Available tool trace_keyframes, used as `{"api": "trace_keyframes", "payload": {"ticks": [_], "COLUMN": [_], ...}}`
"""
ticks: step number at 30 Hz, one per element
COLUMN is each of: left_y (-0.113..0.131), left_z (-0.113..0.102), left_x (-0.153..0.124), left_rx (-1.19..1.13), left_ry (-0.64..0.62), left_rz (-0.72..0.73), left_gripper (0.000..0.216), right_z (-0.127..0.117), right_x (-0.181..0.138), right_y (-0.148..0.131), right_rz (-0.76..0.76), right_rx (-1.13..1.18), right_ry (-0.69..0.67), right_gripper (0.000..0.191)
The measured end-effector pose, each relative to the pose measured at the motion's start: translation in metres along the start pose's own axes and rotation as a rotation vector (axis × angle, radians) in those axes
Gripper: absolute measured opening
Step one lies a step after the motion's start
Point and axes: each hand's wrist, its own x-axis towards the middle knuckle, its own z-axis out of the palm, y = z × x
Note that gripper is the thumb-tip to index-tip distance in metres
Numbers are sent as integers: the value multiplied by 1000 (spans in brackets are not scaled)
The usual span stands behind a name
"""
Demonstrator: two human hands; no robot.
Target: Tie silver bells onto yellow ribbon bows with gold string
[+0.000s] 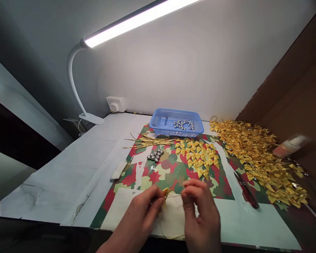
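Observation:
My left hand (145, 211) is closed, thumb and forefinger pinching a small yellow ribbon bow (165, 192) near the front edge of the table. My right hand (201, 211), just to the right, pinches a thin gold cord (173, 196) that runs taut across to the bow. A loose loop of cord hangs below, between the hands. Fingers hide part of the bow. Beyond the hands lie a small pile of shiny silver balls, like jingle bells (155, 155), spread yellow bows (200, 156) and a bundle of gold cord lengths (150, 141).
A blue basket (176, 133) with silver balls stands at the back. At right are a big heap of yellow bows (247, 147), dark-handled scissors or tweezers (247, 193) and a bottle (289, 146). A white pad (118, 171) lies left, under a clip-on lamp (73, 80).

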Motion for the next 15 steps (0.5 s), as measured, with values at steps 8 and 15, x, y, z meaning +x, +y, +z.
{"api": "trace_keyframes", "payload": {"ticks": [8,15], "left_y": [-11,-17], "left_z": [-13,-17], "left_x": [11,13], "left_rx": [107,190], "left_ry": [40,104], "left_rz": [16,24], "left_gripper": [23,23], "right_z": [-19,-43], "right_x": [29,44], "right_y": [11,19], "right_rz": [555,522], "right_rx": [763,584], "right_ry": [24,185], "right_gripper": [34,38]}}
